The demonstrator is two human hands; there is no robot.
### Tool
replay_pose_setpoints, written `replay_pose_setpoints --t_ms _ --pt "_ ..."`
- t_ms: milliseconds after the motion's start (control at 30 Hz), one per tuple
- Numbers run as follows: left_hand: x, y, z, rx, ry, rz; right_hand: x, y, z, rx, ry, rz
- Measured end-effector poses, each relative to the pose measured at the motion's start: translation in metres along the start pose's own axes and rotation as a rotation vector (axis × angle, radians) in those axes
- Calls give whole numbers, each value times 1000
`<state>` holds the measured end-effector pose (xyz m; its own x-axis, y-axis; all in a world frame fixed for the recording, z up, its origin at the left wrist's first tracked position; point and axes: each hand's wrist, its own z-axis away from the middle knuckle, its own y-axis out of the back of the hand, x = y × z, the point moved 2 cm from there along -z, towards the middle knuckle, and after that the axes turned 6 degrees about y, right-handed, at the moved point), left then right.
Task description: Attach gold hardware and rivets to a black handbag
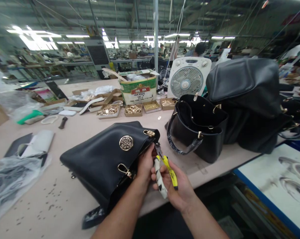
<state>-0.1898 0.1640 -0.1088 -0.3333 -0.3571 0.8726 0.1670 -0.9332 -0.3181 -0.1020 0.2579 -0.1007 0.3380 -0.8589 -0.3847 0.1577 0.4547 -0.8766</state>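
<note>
Forearms [199,219] are stretched to a black handbag [100,149] laid on the table [72,205], its mouth turned right, its long axis lying leftward from the nearer left hand [145,162].

Beyond, a green-banded carton [127,87] is topped with pale plastic [135,77]. The left hand is set at the mouth's edge; its hold cannot be told, fingers being hidden. Pliers [167,163] are gripped in the right hand [181,186], jaws angled to the mouth. Small boxes [133,115] are heaped with gold-coloured fittings [133,109].
</note>
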Motion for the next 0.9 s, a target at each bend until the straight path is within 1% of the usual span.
replay_pose_setpoints --t_ms 67,133,267,333,433,500,667,767,900 --pt "-1 2 -5 25 6 -28 -2 5 -6 28 28 80" --pt "-1 3 -9 29 7 -53 -5 8 -10 46 21 113" --pt "0 4 -12 32 -21 -27 -8 9 -14 79 -37 -23" --pt "0 5 -14 40 -5 -17 -7 9 -16 85 -47 -68" --pt "-2 8 -17 31 54 -34 -3 8 -17 43 -52 -66" --pt "-3 9 -21 22 70 -39 0 9 -16 15 -61 -71" --pt "-3 9 -27 -8 27 -35 2 14 -7 -30 -81 -51" --pt "-1 7 -24 -36 21 0 2 17 -3 -58 -102 -25" --pt "1 4 -19 -40 4 17 2 15 -1 -73 -97 25"
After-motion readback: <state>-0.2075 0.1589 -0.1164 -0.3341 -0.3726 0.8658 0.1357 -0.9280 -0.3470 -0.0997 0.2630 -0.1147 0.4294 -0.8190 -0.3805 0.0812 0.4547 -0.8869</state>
